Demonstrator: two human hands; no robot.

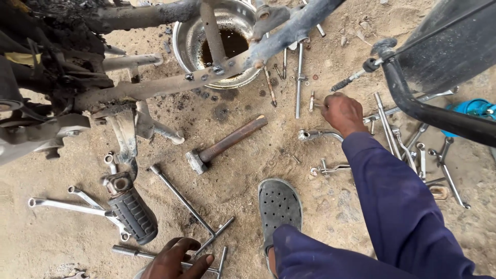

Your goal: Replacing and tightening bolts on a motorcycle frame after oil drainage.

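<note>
My right hand (342,111), in a blue sleeve, reaches out to the sandy ground with its fingers curled at a small bolt (311,101); whether it grips the bolt is hidden. My left hand (176,258) is at the bottom edge, its fingers and thumb closed around the cross end of a long T-handle wrench (183,201), lying over a metal rod (129,251). A hammer (225,144) with a rusty handle lies between the hands. My foot in a dark perforated clog (279,204) stands on the sand.
A motorcycle frame (170,85) spans the top over a steel bowl of dark oil (188,41). A footpeg (132,212) and spanners (67,205) lie at left. Several wrenches and bolts (413,147) lie at right under a black bar (429,111). A long bolt (299,77) lies beside the bowl.
</note>
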